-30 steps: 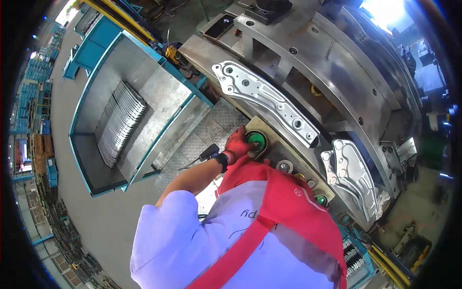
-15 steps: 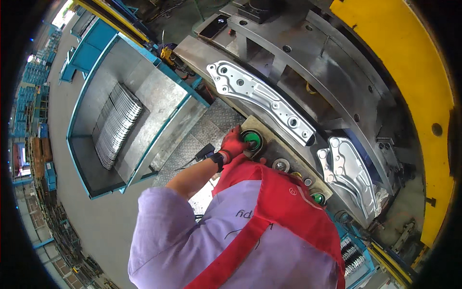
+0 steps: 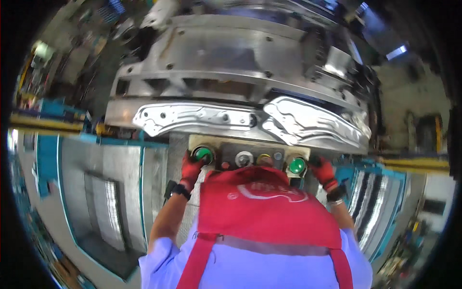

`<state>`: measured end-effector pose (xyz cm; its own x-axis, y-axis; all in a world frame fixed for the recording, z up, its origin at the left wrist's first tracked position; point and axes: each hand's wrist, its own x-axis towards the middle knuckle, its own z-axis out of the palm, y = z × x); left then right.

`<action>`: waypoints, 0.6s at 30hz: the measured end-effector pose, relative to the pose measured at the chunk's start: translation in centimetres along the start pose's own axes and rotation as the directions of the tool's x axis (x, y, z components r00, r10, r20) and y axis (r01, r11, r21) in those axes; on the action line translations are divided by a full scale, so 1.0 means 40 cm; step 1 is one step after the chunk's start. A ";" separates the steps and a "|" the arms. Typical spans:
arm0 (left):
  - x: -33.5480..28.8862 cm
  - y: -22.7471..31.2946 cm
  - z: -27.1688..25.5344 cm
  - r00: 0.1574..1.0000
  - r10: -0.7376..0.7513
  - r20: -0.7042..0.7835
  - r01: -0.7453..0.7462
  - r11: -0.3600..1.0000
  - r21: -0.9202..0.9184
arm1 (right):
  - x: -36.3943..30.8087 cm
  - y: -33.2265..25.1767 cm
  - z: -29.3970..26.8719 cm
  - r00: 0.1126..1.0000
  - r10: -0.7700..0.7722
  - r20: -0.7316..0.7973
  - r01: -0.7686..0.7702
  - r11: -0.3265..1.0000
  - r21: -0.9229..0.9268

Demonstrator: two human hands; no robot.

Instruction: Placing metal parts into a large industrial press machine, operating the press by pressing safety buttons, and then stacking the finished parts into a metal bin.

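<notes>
My left hand (image 3: pixel 191 167), in a red glove with dark fingertips, rests at the left green push button (image 3: pixel 203 153). Its fingers reach over the button's round housing, apart and holding nothing. On the other side, my right hand (image 3: pixel 324 172), gloved the same way, is beside the right green push button (image 3: pixel 297 165). Its dark fingertips are blurred near that housing, and nothing shows in its grip. Beyond the control panel (image 3: pixel 226 144), a long stamped metal part (image 3: pixel 192 115) and a wider pair of overlapping stamped parts (image 3: pixel 313 120) lie on the press die's front ledge.
A large steel die (image 3: pixel 221 48) fills the far side. Between the green buttons sit a silver knob (image 3: pixel 244 159) and a red button (image 3: pixel 225 165). Blue-framed bins stand at left (image 3: pixel 143 192) and right (image 3: pixel 402 192), holding stacked metal parts. Yellow rails (image 3: pixel 414 164) run at both sides.
My view has swung from the left bin to face the die squarely. My right hand has come into sight by the right green button. My left hand stays at the left button.
</notes>
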<state>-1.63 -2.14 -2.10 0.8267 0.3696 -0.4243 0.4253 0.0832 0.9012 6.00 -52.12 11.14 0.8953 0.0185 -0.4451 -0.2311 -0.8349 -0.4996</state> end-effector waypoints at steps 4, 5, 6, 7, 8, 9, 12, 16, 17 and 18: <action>-0.011 0.094 0.025 0.994 -0.082 0.069 0.082 0.997 -0.005 | 0.011 -0.147 -0.164 0.705 -0.521 -0.481 0.337 0.843 -0.420; -0.007 0.094 0.021 0.994 -0.059 0.088 0.057 0.998 0.034 | 0.029 -0.172 -0.198 0.718 -0.553 -0.422 0.283 0.786 -0.550; -0.006 0.086 0.014 0.995 -0.035 0.093 0.028 0.997 0.071 | 0.054 -0.190 -0.221 0.730 -0.584 -0.354 0.242 0.706 -0.666; 0.028 0.004 -0.016 0.994 0.059 0.094 -0.072 0.988 0.137 | 0.089 -0.168 -0.237 0.805 -0.519 -0.288 0.201 0.695 -0.691; 0.059 -0.082 -0.048 0.985 0.151 0.085 -0.166 0.964 0.207 | 0.114 -0.164 -0.241 0.839 -0.487 -0.244 0.187 0.678 -0.711; 0.067 -0.113 -0.059 0.981 0.161 0.110 -0.178 0.970 0.165 | 0.142 -0.167 -0.245 0.869 -0.452 -0.203 0.172 0.659 -0.732; -0.017 0.084 0.012 0.995 0.098 0.030 -0.102 0.950 0.296 | 0.185 -0.117 -0.261 0.879 -0.449 -0.160 0.213 0.670 -0.711; -0.002 -0.061 -0.077 0.990 0.122 -0.068 -0.099 0.957 0.273 | 0.159 -0.121 -0.257 0.839 -0.498 -0.220 0.265 0.726 -0.634; -0.033 -0.020 -0.075 0.988 0.113 -0.104 -0.083 0.963 0.255 | 0.139 -0.118 -0.256 0.799 -0.552 -0.241 0.306 0.716 -0.627; -0.066 0.028 -0.072 0.971 0.200 -0.134 -0.159 0.951 0.265 | 0.118 -0.126 -0.260 0.790 -0.569 -0.230 0.347 0.723 -0.597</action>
<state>-4.38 -0.35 0.28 0.8381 0.4993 -0.2199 0.3706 -0.2252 0.9011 15.34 -53.55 19.30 0.9260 0.3631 0.1035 0.3711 -0.9258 -0.0722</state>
